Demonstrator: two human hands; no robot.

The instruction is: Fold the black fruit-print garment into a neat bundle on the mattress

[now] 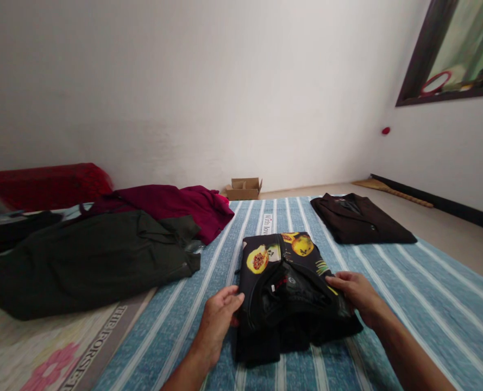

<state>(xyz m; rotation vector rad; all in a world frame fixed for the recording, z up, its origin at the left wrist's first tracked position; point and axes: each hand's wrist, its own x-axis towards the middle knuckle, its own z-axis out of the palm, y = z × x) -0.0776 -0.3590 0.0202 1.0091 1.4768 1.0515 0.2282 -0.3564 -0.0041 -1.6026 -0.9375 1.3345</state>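
Left hand [217, 320], grip partly open against folded garment [284, 293], right hand [353, 293] pinching its edge, striped blue sheet [184, 309], white wall [241, 103].

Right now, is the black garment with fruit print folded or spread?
Folded: the black garment lies as a compact, layered bundle, its collar opening facing up.

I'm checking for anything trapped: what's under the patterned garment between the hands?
The garment lies on the blue striped sheet; black fabric shows at its near edge. Whatever its middle covers can't be seen.
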